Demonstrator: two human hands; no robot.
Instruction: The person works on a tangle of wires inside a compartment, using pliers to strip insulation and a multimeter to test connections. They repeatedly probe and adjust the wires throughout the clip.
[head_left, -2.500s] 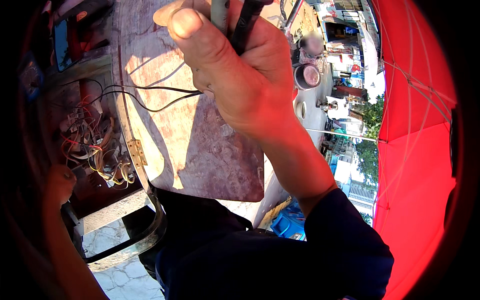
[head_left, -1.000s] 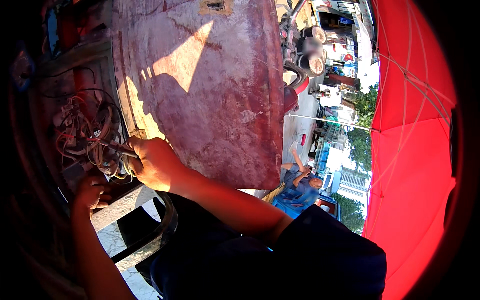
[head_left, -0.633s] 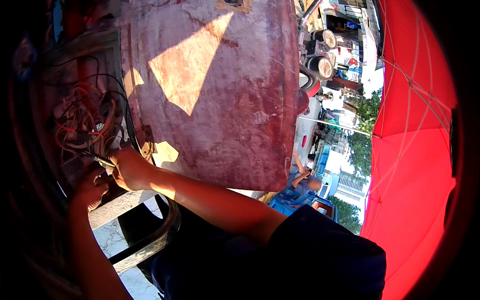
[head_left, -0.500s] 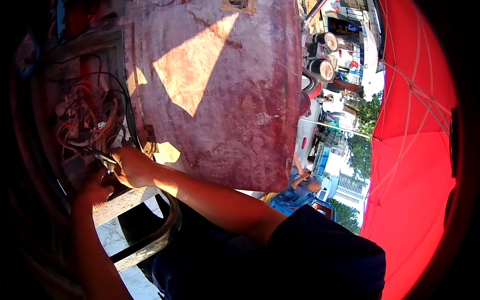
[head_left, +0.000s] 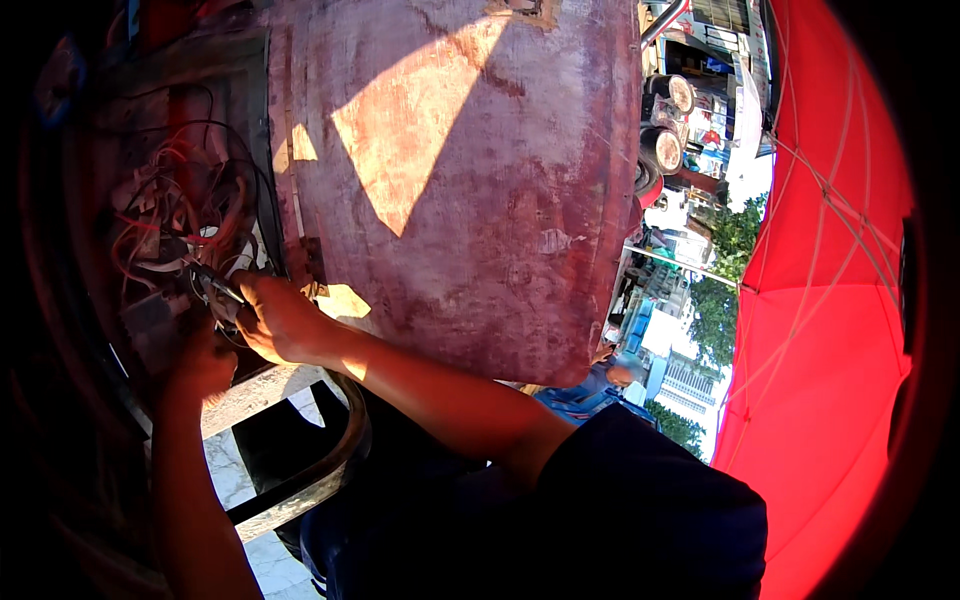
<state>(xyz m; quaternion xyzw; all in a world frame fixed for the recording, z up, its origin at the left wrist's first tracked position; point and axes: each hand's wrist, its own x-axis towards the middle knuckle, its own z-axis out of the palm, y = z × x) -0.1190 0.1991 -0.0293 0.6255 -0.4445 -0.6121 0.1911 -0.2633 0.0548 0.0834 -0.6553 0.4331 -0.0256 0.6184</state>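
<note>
My right hand (head_left: 280, 318) is closed around a pair of pliers (head_left: 217, 284), whose metal jaws point up and left into a tangle of wires (head_left: 175, 225). Red, white and dark strands make up this bundle, which fills a recess in a worn frame at the left. Just below the pliers, my left hand (head_left: 203, 362) is in deep shadow, its fingers curled in close to the lower wires. What it pinches is too dark to make out. A grey boxy part (head_left: 152, 315) sits beside it.
A large worn, reddish panel (head_left: 460, 220) stands right of the wires, with a hinge (head_left: 308, 262) at its edge. Below my right forearm curves a metal tube (head_left: 335, 455). A red canopy (head_left: 830, 330) hangs at the right. Farther off, another person (head_left: 600, 385) is partly visible.
The view has shifted slightly, so the panel sits farther right. The pliers now lie more clearly against the wires, and my left fingers have curled in from a more spread pose.
</note>
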